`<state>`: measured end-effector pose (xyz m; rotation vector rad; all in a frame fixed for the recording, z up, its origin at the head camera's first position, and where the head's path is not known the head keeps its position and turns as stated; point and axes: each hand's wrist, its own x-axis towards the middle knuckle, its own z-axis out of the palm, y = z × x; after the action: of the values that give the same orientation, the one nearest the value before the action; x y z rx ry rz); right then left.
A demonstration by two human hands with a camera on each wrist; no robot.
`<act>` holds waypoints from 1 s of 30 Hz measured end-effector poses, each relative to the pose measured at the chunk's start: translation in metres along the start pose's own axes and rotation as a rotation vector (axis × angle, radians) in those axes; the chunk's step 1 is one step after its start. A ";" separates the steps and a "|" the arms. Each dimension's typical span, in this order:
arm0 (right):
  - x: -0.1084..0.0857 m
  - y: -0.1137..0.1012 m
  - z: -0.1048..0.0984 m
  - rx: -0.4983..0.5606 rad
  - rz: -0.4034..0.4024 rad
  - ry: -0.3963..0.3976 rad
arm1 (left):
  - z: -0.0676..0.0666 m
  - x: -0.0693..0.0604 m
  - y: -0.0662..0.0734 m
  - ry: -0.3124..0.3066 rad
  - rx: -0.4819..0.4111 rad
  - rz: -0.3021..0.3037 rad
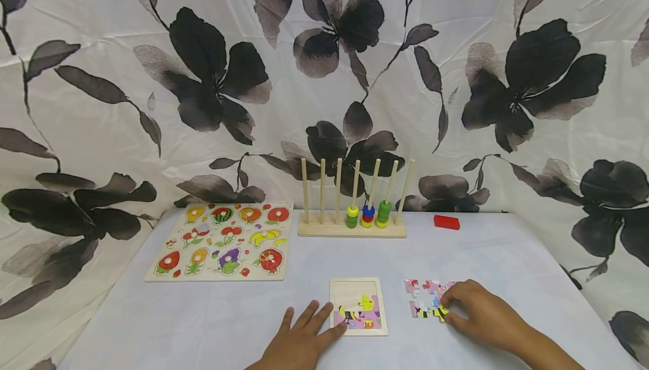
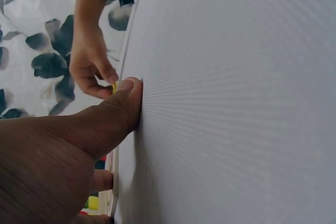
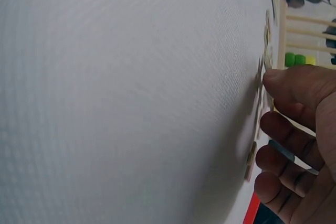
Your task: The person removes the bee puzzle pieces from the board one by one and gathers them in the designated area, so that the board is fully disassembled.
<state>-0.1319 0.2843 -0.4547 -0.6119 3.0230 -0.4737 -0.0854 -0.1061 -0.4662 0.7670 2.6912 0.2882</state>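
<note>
A small wooden puzzle tray (image 1: 358,281) lies flat, with bee-picture pieces (image 1: 354,315) filling its lower part. My left hand (image 1: 300,340) rests at the tray's left side, fingers spread, the thumb touching its lower left edge. My right hand (image 1: 481,315) is over the loose puzzle pieces (image 1: 419,306) to the right of the tray. Between its thumb and forefinger it pinches a yellow-and-black puzzle piece (image 1: 440,313); a yellow edge shows in the left wrist view. The right hand hides some of the loose pieces.
Behind the tray stands a wooden peg rack (image 1: 352,233) with coloured beads on three pegs. A fruit puzzle board (image 1: 218,277) lies at the back left. A red block (image 1: 447,222) sits at the back right. Floral fabric (image 1: 324,94) hangs behind the white table (image 1: 203,325).
</note>
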 end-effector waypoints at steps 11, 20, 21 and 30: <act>0.001 0.002 0.002 -0.009 -0.009 -0.013 | 0.001 -0.001 0.000 0.013 0.008 0.010; 0.001 -0.002 0.001 -0.027 -0.003 -0.025 | 0.003 0.000 -0.001 0.016 0.014 0.005; 0.002 -0.001 0.001 -0.029 -0.005 -0.025 | 0.003 0.000 -0.001 0.016 0.014 0.005; -0.001 -0.002 0.001 -0.046 0.006 -0.013 | 0.002 -0.001 -0.001 0.014 0.010 0.006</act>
<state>-0.1301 0.2830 -0.4555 -0.6059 3.0307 -0.4000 -0.0847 -0.1073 -0.4679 0.7795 2.7057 0.2828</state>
